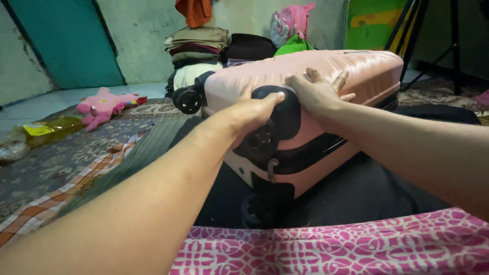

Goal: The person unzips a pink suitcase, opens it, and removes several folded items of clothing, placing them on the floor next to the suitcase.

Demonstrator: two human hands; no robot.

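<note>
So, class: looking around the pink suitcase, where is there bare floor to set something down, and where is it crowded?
Free: the patterned mat between the pink plush toy and the pink suitcase, and the pale tiles behind the toy. Crowded: the back wall, with folded clothes.

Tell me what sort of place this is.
Probably a room in a home, used on the floor. A pink suitcase lies on patterned rugs, folded clothes are stacked by the wall, and a pink plush toy lies nearby.
</note>
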